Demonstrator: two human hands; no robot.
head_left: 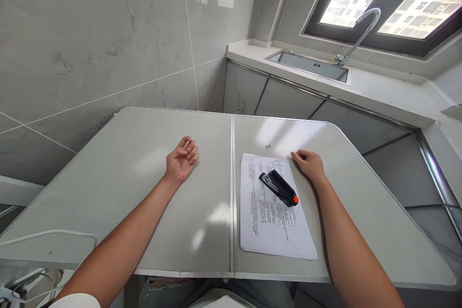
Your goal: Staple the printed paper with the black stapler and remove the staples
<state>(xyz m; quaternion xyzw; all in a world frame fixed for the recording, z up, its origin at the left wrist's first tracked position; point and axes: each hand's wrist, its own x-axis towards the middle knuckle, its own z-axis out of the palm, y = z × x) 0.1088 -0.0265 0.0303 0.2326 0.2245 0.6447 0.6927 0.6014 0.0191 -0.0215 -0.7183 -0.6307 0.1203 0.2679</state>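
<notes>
My left hand (182,160) rests palm up on the left half of the table, its fingers curled in loosely with nothing visible in them. On the right half, my right hand (309,163) lies beside the upper right corner of a printed sheet of paper (277,245). Its fingers are bent and drawn together; I see nothing in them, and the fingertips are close to the paper's edge. A black stapler (278,187) with an orange end lies slantwise on the sheet. Just beyond the sheet's top edge sits a tiny metallic piece (268,146), perhaps staples.
The pale folding table (202,211) has a metal seam down its middle. A white cable (46,233) crosses its near left corner. Beyond stand a counter (378,91) with a sink (306,63) and faucet (364,33), a window, and a grey tiled wall (108,33).
</notes>
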